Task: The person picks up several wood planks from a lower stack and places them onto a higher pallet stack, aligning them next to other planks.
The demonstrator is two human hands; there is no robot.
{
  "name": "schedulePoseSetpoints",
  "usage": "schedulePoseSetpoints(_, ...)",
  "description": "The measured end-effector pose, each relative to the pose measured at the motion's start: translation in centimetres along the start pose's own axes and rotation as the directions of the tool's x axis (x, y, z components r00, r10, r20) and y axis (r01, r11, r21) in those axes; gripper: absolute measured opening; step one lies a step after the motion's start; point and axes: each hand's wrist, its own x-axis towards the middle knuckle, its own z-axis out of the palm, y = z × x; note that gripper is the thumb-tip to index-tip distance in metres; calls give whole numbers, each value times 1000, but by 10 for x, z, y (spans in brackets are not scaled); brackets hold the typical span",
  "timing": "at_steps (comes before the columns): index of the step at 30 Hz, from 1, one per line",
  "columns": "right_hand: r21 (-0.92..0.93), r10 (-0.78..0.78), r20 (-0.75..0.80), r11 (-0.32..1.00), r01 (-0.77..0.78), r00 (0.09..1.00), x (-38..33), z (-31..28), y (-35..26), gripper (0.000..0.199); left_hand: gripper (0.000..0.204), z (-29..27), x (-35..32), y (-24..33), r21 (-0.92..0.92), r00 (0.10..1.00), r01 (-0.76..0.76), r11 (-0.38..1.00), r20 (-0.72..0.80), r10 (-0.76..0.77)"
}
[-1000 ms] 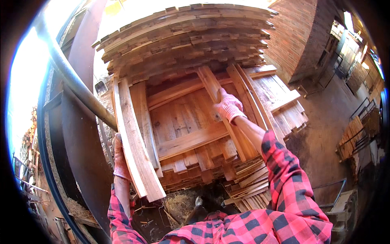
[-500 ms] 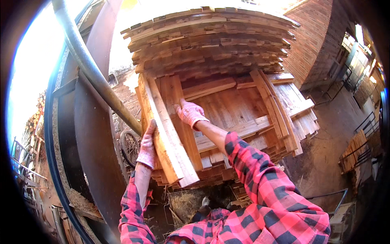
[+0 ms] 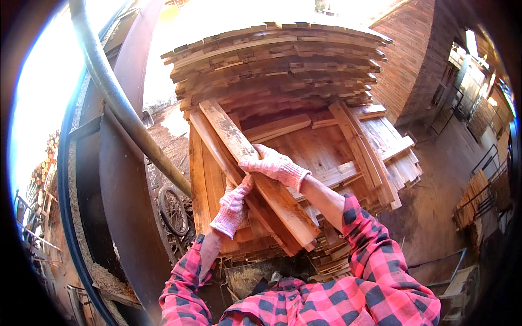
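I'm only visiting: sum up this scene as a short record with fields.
Right hand: pink-gloved, gripping a long pale-brown wooden plank
Left hand: pink-gloved, at a darker brown wooden plank alongside
Beyond: tall stack of brown wooden boards
Left side: curved grey metal pipe
Right side: red-brick wall
Clothing: red-and-black checked shirt
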Motion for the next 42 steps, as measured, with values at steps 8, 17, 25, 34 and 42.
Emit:
schedulePoseSetpoints(8,-596,164,-344,723,-350,925,-18,-72,20,95,37,21,14,26,45,992,86,995,-102,-81)
schedulePoseSetpoints(17,-773,229,-466,365,-519,855,5,-31,22,95,30,-66,11,56,143,976,197,970,-122,-181)
schedulePoseSetpoints(25,-541,274,-331,729,-419,903,18,-60,50,102,41,-73,14,59,99,959,283,954,-39,-281)
schedulePoseSetpoints(34,-408,234,-285,848,-339,929,57,-13,83,93,37,-73,14,59,115,959,282,953,-33,-280)
schedulePoseSetpoints(42,-426,-3,-31,905,-10,1000,3,33,-18,113,52,-28,21,43,-21,991,136,990,-8,-136)
